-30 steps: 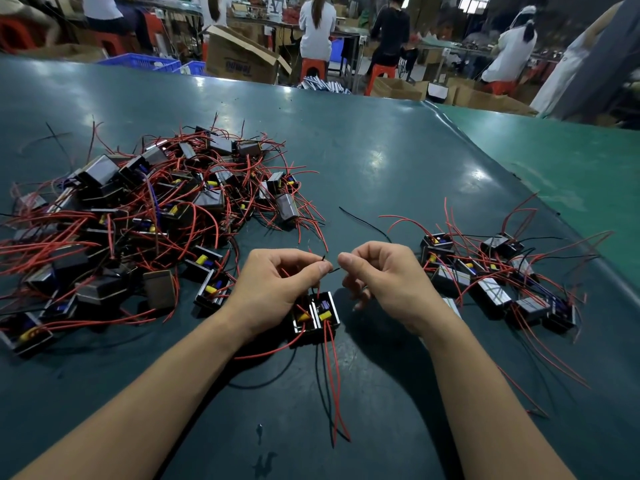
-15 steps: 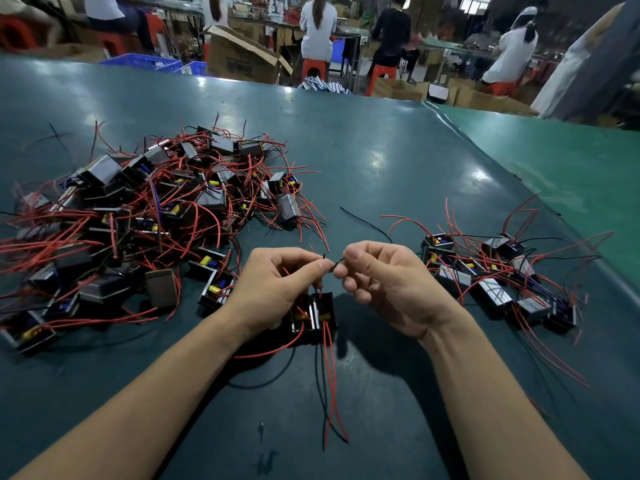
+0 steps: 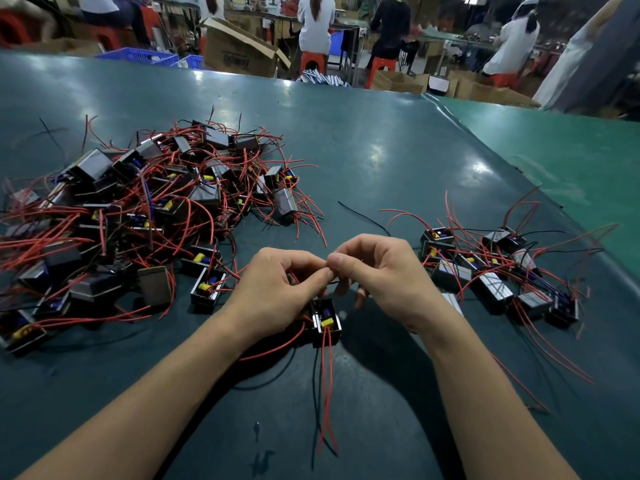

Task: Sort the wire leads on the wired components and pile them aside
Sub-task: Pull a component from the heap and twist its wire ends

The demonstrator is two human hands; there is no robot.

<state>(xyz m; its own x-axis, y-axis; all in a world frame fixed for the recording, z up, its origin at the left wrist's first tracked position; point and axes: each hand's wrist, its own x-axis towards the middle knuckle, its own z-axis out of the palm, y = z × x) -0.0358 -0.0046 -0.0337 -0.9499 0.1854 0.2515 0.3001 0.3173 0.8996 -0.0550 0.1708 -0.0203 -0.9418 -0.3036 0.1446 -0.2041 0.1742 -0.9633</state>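
1. The wired component (image 3: 325,322) being worked on is a small black open-topped box with a yellow part and a bit of blue inside. Red and black wire leads (image 3: 325,393) trail from it toward the person.
2. It sits on the dark green table (image 3: 363,150), roughly centre, between the big tangled pile (image 3: 138,209) of the same boxes on the left and the smaller pile (image 3: 502,275) on the right.
3. There's lots of bare tabletop beyond the hands out to the far edge, and more in front between the forearms. A loose black wire (image 3: 363,216) lies just past the hands. The table's right edge runs diagonally beside the small pile, with a lighter green surface (image 3: 571,161) past it.
4. The left hand (image 3: 277,292) is curled over the box, thumb and forefinger pinching a thin lead just above it.
5. The right hand (image 3: 384,275) pinches the same lead, its fingertips touching the left's, with the box below and between both hands.
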